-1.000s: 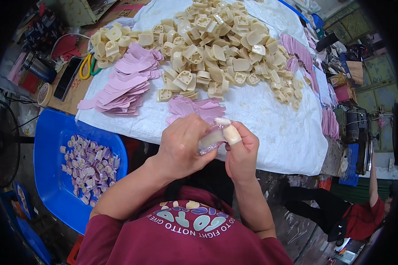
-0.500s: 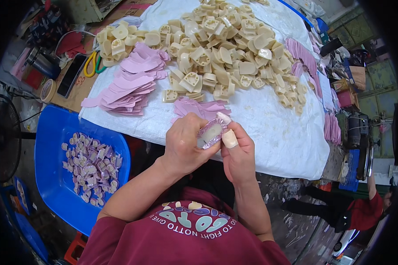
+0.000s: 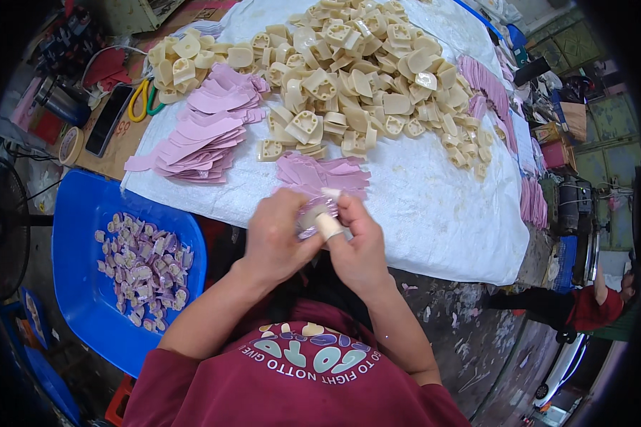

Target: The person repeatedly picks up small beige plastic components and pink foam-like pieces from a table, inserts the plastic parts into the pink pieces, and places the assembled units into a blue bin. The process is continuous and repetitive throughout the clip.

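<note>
A blue basin (image 3: 82,242) holds purple-edged pieces (image 3: 144,269); both hands (image 3: 274,229) (image 3: 357,250) grip another piece (image 3: 309,218).

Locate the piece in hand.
Head view, centre: the piece is held between left hand and right hand, nearer the body than the central pink stack.

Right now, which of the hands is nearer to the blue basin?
Left. The left hand, gripping a small pink-edged piece, is to the right of the blue basin; the right hand, at the same piece, is farther right, beyond the left.
</note>
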A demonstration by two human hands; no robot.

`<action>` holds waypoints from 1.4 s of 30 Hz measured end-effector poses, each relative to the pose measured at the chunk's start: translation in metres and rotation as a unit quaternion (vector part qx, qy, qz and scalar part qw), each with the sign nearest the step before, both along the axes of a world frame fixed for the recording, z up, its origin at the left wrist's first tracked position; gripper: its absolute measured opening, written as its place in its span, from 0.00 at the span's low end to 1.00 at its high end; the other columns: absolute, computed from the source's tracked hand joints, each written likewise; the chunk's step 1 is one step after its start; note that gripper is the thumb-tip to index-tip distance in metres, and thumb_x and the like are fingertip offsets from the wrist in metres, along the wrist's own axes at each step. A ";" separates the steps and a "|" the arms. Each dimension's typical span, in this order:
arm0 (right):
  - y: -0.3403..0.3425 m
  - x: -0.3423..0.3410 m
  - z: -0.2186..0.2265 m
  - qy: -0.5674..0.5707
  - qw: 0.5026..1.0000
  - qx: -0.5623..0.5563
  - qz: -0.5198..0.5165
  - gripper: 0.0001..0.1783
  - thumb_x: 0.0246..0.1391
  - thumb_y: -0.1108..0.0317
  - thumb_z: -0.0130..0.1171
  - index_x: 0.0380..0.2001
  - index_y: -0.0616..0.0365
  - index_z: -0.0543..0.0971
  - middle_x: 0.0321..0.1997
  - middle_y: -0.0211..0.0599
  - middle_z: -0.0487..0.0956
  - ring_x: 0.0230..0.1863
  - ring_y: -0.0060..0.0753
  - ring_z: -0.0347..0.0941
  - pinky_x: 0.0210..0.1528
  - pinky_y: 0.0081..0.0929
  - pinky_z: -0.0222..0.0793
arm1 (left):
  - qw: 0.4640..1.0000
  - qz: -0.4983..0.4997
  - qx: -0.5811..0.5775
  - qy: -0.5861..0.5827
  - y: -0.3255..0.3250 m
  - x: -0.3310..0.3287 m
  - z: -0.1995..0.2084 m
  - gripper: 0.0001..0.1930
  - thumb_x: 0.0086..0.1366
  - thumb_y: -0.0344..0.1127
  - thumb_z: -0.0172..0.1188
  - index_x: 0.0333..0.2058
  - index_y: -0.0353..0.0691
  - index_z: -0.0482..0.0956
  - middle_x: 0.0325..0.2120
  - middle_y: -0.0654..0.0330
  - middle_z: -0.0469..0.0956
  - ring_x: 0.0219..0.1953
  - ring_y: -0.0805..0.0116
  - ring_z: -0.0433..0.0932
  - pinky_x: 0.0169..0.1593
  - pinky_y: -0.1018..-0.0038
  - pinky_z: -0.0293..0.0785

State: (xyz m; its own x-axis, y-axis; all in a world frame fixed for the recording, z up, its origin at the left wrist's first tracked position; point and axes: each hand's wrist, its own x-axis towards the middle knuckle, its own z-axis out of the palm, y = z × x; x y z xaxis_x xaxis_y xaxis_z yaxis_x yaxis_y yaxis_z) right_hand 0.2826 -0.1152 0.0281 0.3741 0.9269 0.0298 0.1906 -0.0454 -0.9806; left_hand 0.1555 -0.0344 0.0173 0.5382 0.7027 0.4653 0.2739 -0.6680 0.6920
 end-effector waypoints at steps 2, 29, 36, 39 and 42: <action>0.001 -0.007 0.004 -0.083 0.996 0.039 -0.014 0.19 0.53 0.71 0.59 0.48 0.65 0.72 0.40 0.46 0.78 0.39 0.41 0.77 0.43 0.35 0.71 | 0.996 0.052 -0.074 0.021 0.004 -0.035 -0.006 0.19 0.46 0.29 0.68 0.38 0.36 0.72 0.30 0.57 0.74 0.33 0.65 0.75 0.38 0.70 0.72; 0.011 0.030 -0.029 -0.329 0.942 0.055 -0.029 0.11 0.42 0.76 0.61 0.32 0.58 0.75 0.44 0.38 0.73 0.45 0.42 0.69 0.44 0.38 0.61 | 0.990 -0.115 0.082 0.009 -0.004 -0.031 -0.030 0.17 0.46 0.24 0.66 0.38 0.36 0.77 0.42 0.52 0.77 0.47 0.50 0.75 0.50 0.61 0.71; 0.017 0.018 -0.018 -0.412 0.910 0.035 -0.028 0.11 0.39 0.77 0.60 0.31 0.58 0.75 0.40 0.39 0.71 0.44 0.43 0.68 0.43 0.39 0.60 | 0.991 -0.102 0.085 0.009 -0.006 -0.028 -0.037 0.18 0.45 0.24 0.66 0.39 0.36 0.78 0.43 0.52 0.77 0.48 0.50 0.74 0.51 0.60 0.70; 0.022 0.017 -0.014 -0.437 0.899 0.010 -0.015 0.10 0.39 0.76 0.61 0.30 0.59 0.75 0.38 0.38 0.71 0.41 0.46 0.68 0.42 0.41 0.62 | 0.992 -0.088 0.088 0.017 -0.008 -0.024 -0.035 0.18 0.46 0.24 0.66 0.39 0.36 0.78 0.41 0.52 0.76 0.46 0.51 0.74 0.50 0.61 0.70; 0.020 0.027 -0.016 -0.397 0.918 -0.006 -0.002 0.10 0.40 0.78 0.60 0.30 0.59 0.75 0.36 0.35 0.72 0.41 0.40 0.69 0.44 0.38 0.62 | 0.992 -0.086 0.094 0.023 -0.009 -0.023 -0.035 0.18 0.46 0.25 0.66 0.40 0.36 0.78 0.41 0.53 0.76 0.46 0.51 0.73 0.50 0.61 0.69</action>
State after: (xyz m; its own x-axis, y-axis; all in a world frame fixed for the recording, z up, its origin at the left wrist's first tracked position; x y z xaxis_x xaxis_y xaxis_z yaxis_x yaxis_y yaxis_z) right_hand 0.3093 -0.0950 0.0117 0.2427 0.9274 0.2848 0.8442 -0.0572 -0.5330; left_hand 0.1321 -0.0430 -0.0175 0.6663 0.5023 0.5512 0.1743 -0.8235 0.5398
